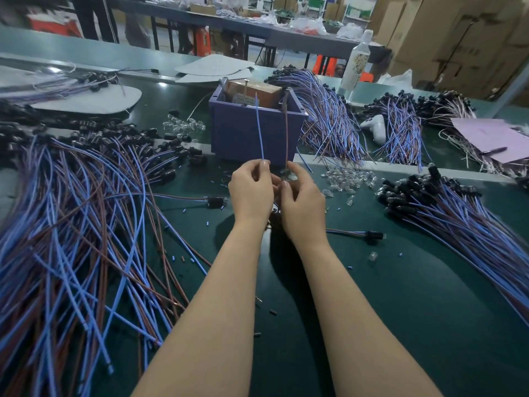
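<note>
- Left hand (pixel 252 190): you are pinching the blue wire (pixel 260 133) between thumb and forefinger, low on its length. The wire is standing nearly upright in front of the purple bin (pixel 243 136).
- Right hand (pixel 300 202): you are gripping the brown wire (pixel 286 130) near its lower end with curled fingers. It is rising just beside the blue one, and the two are running down together into the gap between your hands.
- Your fingers are hiding whatever the two leads are joining into. It cannot be told whether a socket or a bulb is already fitted there.
- Work done, as a judgement from the bench: wired black sockets are lying in heaps, as the left heap (pixel 71 224), the right heap (pixel 458 213) and the rear bundles (pixel 329 118) behind the bin. A large share of the batch is therefore looking finished.
- Work left, likewise a judgement: loose clear bulbs (pixel 350 179) are lying near your right hand on the green table (pixel 400 296). A single wired socket (pixel 372 234) is lying apart from the heaps, so more units are probably waiting.
- Unit in hand: you are holding it above the table, between the bin and your body. It is probably in mid-assembly and is not yet lying on any heap.
</note>
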Tool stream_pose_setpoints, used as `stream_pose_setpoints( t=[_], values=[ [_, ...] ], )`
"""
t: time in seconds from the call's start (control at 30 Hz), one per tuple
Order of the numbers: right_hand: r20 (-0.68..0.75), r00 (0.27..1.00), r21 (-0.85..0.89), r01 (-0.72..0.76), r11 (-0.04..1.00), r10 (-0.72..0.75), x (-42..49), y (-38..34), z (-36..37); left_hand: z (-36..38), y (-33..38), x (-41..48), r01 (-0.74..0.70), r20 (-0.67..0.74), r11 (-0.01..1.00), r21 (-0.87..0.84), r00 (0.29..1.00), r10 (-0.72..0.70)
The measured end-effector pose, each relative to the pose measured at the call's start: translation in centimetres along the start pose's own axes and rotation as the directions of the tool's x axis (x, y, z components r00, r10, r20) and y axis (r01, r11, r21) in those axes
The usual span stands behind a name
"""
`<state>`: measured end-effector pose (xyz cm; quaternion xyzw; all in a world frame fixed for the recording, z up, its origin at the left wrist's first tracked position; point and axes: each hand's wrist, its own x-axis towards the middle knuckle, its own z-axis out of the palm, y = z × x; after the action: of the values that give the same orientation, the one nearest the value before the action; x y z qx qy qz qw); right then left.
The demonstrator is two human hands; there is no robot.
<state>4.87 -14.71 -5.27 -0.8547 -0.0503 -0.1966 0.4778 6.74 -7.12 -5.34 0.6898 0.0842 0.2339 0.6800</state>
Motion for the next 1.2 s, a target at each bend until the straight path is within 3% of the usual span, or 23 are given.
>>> stream_pose_setpoints(
  t=[0.47, 1.2],
  values=[
    [0.005, 0.999, 0.020, -0.034, 0.999, 0.034, 0.03, 0.11, 0.13, 0.03, -0.11, 0.10, 0.022, -0.051, 1.000, 0.004, 0.998, -0.022],
    [0.009, 0.996, 0.036, -0.088, 0.995, 0.088, -0.05, -0.15, 0.01, -0.24, 0.03, 0.20, 0.047, 0.021, 0.999, 0.012, 0.999, -0.047]
  ],
)
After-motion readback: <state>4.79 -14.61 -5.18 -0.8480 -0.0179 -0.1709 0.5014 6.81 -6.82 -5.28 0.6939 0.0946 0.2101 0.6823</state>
